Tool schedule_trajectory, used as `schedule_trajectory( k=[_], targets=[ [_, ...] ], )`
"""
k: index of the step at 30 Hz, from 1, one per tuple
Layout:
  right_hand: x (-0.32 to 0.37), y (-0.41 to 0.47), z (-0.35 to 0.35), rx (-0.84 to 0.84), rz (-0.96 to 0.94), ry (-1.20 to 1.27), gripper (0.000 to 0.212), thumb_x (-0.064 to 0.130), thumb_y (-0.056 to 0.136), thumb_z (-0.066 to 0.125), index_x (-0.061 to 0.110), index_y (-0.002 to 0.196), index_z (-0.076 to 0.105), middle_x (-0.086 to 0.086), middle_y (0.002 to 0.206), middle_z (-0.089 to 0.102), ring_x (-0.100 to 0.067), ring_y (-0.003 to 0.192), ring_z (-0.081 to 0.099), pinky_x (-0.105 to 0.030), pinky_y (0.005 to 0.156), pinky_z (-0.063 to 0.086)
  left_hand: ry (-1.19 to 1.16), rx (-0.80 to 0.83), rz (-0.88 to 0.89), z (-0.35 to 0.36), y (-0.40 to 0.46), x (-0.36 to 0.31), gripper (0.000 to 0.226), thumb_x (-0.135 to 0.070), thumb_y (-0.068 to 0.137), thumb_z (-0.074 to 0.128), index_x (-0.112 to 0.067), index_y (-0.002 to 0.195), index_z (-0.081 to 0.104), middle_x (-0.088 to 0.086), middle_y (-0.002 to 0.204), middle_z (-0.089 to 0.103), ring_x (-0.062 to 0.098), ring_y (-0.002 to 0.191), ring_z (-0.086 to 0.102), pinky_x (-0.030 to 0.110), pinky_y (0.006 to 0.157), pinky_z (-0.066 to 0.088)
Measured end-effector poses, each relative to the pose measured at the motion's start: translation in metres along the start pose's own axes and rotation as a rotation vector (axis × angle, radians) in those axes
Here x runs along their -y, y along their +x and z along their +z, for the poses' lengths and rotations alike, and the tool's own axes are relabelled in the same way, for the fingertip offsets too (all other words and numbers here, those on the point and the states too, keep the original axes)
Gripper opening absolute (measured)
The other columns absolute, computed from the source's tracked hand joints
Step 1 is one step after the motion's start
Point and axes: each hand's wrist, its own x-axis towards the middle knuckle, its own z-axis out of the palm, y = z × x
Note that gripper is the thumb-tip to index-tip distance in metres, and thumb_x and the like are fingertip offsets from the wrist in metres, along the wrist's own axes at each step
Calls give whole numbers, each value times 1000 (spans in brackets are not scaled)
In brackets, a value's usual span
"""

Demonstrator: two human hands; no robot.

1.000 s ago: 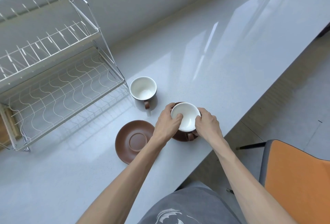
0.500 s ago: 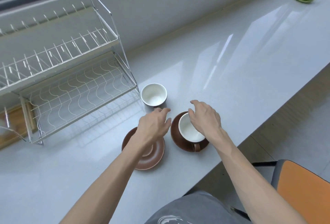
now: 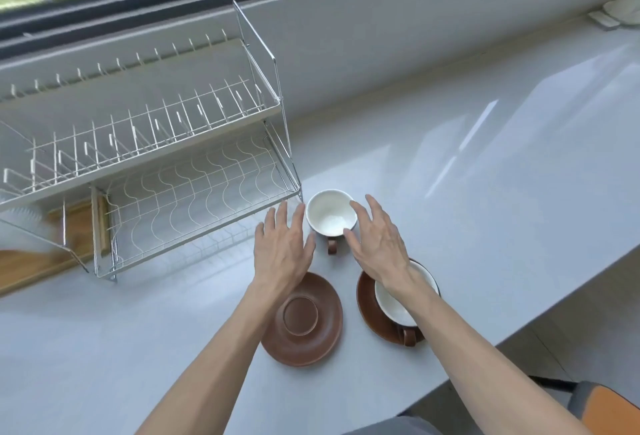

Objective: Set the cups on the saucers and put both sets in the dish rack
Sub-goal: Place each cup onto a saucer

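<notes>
both hands spread — flanking loose cup [image 3: 331, 213]

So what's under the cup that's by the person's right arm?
A brown saucer sits under that cup; its rim shows on the left and front. The right hand and wrist cover part of the cup, and the saucer's middle is hidden beneath it.

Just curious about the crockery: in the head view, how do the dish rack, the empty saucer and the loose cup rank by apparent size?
Largest to smallest:
1. dish rack, by far
2. empty saucer
3. loose cup, though it sits farther from the camera, which shrinks it somewhat
</notes>
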Motion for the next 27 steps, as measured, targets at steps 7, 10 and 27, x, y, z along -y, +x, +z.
schedule_trajectory(
  k=[7,10,27],
  targets=[
    [1,27,15,62,47,93,66,43,99,46,21,155,20,-6,161,24,-31,135,45,-44,101,44,-412,49,-186,13,21,-14,65,-51,97,44,-25,154,27,6,151,46,32,126,54,43,96,44],
    [3,37,20,66,69,119,64,38,101,45,18,156,19,-8,157,32,-36,125,54,-44,96,45,-513,117,-241,18,30,-15,65,-49,95,48,-26,152,30,8,142,56,33,121,59,41,96,43],
    [6,47,25,46,190,177,52,0,92,35,9,143,39,-27,108,66,-47,95,59,-36,72,35,-1150,283,-548,27,42,-6,52,-12,90,43,-22,140,50,0,95,67,22,87,74,37,75,63]
  ],
)
